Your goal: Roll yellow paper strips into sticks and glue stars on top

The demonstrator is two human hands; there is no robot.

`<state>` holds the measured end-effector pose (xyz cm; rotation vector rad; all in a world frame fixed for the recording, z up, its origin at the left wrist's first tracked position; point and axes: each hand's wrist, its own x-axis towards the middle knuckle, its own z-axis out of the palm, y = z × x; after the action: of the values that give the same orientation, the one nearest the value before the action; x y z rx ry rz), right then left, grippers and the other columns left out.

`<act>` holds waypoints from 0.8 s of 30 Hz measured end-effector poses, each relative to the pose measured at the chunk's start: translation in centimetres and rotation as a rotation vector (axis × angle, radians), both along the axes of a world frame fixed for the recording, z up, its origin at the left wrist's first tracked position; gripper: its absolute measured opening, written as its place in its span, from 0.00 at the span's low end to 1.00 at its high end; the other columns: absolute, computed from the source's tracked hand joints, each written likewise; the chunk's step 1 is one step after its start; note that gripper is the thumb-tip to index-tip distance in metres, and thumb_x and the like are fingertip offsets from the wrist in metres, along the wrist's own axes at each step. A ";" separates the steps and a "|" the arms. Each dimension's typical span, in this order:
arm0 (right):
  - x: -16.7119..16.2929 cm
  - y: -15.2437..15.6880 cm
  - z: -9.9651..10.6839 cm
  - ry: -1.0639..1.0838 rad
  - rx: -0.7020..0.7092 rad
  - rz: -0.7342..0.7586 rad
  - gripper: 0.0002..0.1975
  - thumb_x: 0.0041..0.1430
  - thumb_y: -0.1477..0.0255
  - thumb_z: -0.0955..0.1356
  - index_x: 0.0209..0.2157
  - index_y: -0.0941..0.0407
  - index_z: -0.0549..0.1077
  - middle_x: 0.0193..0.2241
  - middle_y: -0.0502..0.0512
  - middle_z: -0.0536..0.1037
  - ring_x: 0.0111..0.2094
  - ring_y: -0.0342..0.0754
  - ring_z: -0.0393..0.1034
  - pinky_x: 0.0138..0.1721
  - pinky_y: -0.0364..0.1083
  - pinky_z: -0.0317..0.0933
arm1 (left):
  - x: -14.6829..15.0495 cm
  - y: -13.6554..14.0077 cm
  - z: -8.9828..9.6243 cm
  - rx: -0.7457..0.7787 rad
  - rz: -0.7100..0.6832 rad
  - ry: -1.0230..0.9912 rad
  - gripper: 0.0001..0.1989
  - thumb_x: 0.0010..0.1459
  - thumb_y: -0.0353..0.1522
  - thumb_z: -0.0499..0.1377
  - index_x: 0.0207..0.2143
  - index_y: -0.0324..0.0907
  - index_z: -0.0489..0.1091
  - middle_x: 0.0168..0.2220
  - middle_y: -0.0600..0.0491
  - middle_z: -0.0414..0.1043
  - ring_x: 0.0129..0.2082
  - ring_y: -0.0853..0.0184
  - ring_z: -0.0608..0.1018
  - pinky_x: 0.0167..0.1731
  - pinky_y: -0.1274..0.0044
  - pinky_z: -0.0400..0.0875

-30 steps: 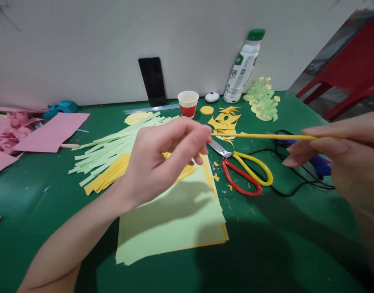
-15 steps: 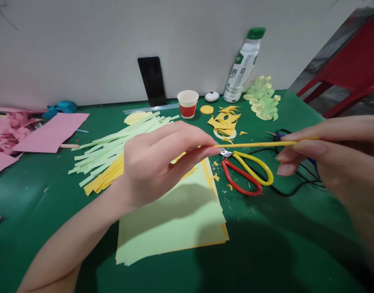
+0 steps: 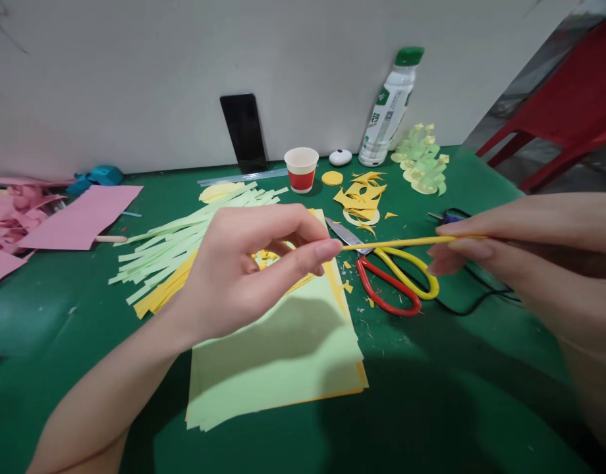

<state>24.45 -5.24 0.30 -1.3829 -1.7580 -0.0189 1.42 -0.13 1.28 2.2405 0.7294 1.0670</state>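
Observation:
A thin yellow paper strip (image 3: 396,244), seemingly rolled or twisted narrow, stretches between my two hands above the table. My left hand (image 3: 263,270) pinches its left end between thumb and forefinger. Farther along, my right hand (image 3: 520,253) has the right end between thumb and fingers. Beneath the strip lie scissors (image 3: 389,306) with one red and one yellow handle. Under my left hand is a stack of light green paper (image 3: 278,362), with yellow sheets showing at its edges. Small yellow bits (image 3: 266,258) are partly hidden behind the left hand's fingers.
Green cut strips (image 3: 159,243) and yellow strips (image 3: 167,289) lie left of the stack. Toward the wall stand a paper cup (image 3: 302,172), a phone (image 3: 244,131) and a bottle (image 3: 388,115). Yellow scraps (image 3: 362,197) and a paper flower piece (image 3: 424,161) lie at the back right; pink paper (image 3: 83,217) lies left.
My left thumb and fingertips have shifted on the strip's left end, and that end sits slightly lower. My right hand has come a little to the left, still holding the strip.

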 end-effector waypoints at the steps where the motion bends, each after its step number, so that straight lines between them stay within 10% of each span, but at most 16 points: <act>1: -0.3 0.0 0.2 -0.022 0.007 -0.017 0.06 0.52 0.65 0.68 0.30 0.52 0.76 0.27 0.52 0.77 0.27 0.40 0.68 0.23 0.43 0.58 | -0.1 0.0 0.1 -0.082 -0.017 0.013 0.09 0.56 0.28 0.56 0.23 0.40 0.68 0.22 0.58 0.70 0.22 0.75 0.74 0.20 0.86 0.69; 6: -1.4 1.4 0.4 -0.094 -0.047 0.201 0.06 0.51 0.70 0.69 0.25 0.56 0.76 0.23 0.51 0.77 0.23 0.39 0.69 0.26 0.39 0.63 | -0.8 0.4 -0.3 -0.301 -0.039 0.240 0.12 0.60 0.32 0.51 0.24 0.39 0.68 0.23 0.58 0.72 0.23 0.75 0.75 0.24 0.85 0.70; 11: -2.4 3.0 -1.1 0.247 -0.572 0.368 0.04 0.48 0.72 0.69 0.23 0.56 0.76 0.19 0.49 0.76 0.20 0.39 0.69 0.21 0.37 0.64 | -1.2 -0.1 -2.9 -0.017 0.067 0.370 0.09 0.56 0.34 0.57 0.37 0.39 0.71 0.34 0.53 0.77 0.30 0.71 0.77 0.31 0.82 0.70; 15: -3.4 2.9 -2.4 0.456 -0.884 0.455 0.05 0.48 0.71 0.68 0.24 0.57 0.76 0.17 0.50 0.75 0.19 0.40 0.68 0.20 0.38 0.64 | -1.5 -1.3 -5.1 0.189 0.009 0.350 0.08 0.59 0.30 0.55 0.31 0.37 0.73 0.25 0.53 0.77 0.22 0.71 0.77 0.22 0.82 0.67; 24: -3.6 0.7 -4.7 0.401 -0.779 0.483 0.07 0.49 0.71 0.67 0.22 0.57 0.75 0.19 0.50 0.75 0.21 0.39 0.67 0.24 0.39 0.63 | -1.3 -2.8 -5.5 -0.741 -0.104 0.279 0.14 0.60 0.33 0.52 0.27 0.37 0.74 0.22 0.55 0.77 0.24 0.74 0.77 0.28 0.85 0.70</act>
<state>20.86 -4.55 -4.41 -1.2886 -1.7609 1.2275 0.09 -2.96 -4.20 1.7526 0.9237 0.3352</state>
